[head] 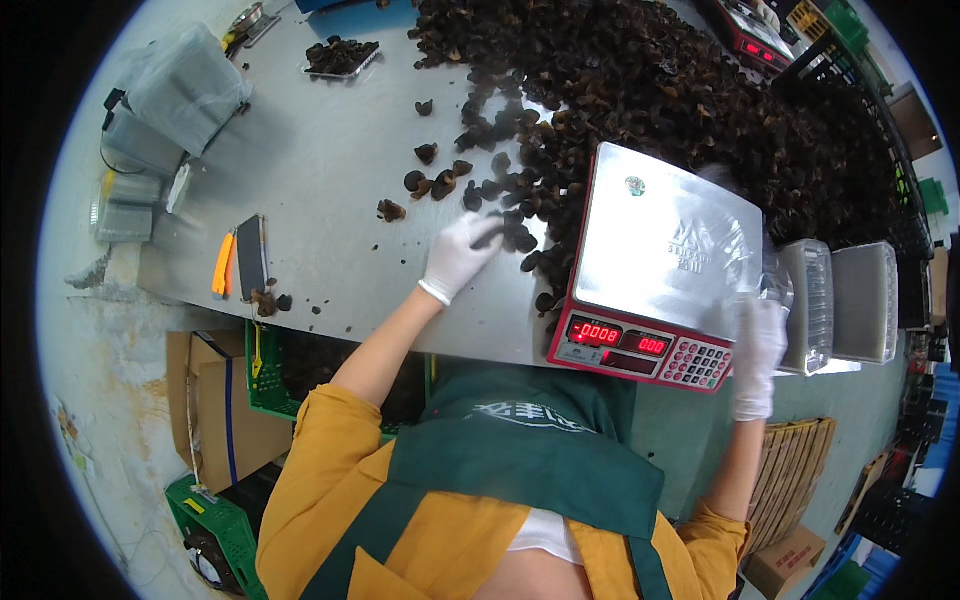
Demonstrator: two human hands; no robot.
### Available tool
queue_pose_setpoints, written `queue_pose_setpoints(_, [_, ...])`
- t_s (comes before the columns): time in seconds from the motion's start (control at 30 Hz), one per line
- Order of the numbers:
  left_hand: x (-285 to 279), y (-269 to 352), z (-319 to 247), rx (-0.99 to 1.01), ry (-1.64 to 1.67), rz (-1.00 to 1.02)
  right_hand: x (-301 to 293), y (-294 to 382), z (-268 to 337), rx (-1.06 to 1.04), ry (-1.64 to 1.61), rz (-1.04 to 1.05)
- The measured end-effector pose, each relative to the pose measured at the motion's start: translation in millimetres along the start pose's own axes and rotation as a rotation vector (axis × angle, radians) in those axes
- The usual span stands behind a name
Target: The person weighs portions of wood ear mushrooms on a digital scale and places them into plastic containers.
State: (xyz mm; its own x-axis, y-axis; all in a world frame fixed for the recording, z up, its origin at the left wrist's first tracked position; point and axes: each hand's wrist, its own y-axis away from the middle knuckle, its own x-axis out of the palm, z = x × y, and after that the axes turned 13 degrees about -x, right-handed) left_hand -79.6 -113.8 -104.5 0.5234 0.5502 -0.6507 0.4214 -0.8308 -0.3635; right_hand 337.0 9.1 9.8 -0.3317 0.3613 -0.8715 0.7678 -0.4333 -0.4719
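My left hand (463, 253), in a white glove, is at the near edge of some scattered dried black fungus pieces (517, 232). Dark pieces show at its fingertips, but whether it grips any is unclear. On the right, my gloved right hand (759, 349) is blurred beside a red electronic scale (645, 352). It holds a clear plastic tray (777, 281), partly lost in blur and glare. Nothing rests on the scale's steel pan (660, 232), and its red displays are lit. Behind the scale spreads a large heap of the same fungus (637, 75).
Stacked clear trays (806, 307) stand right of the scale. More trays (180, 90) are at the far left, near a filled tray (341, 58). A phone (253, 257) and an orange utility knife (223, 265) lie near the table edge. Green crates (262, 375) sit below.
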Motion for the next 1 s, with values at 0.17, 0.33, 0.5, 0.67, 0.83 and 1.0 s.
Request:
queue_pose_setpoints(0.17, [-15, -51, -76, 0.089, 0.255, -0.014, 7, -36, 61, 0.000, -0.152, 0.363])
queue_pose_setpoints(0.33, [19, -91, -147, 0.652, 0.070, 0.133, 16, -56, 70, -0.096, -0.240, 0.284])
queue_pose_setpoints(0.5, [46, -98, -163, 0.719, 0.010, 0.401, 28, -51, 65, -0.130, -0.327, 0.118])
queue_pose_setpoints(0.67, [2, -119, -137, 0.543, 0.167, 0.296, 14, -61, 85, -0.032, -0.298, -0.032])
queue_pose_setpoints(0.83, [3, -166, 10, 0.043, -0.137, 0.042, 5, -84, 156, -0.155, -0.568, 0.330])
queue_pose_setpoints(1.0, [9, -152, 71, -0.181, -0.168, 0.264, 73, -87, 233, -0.278, -0.991, 0.327])
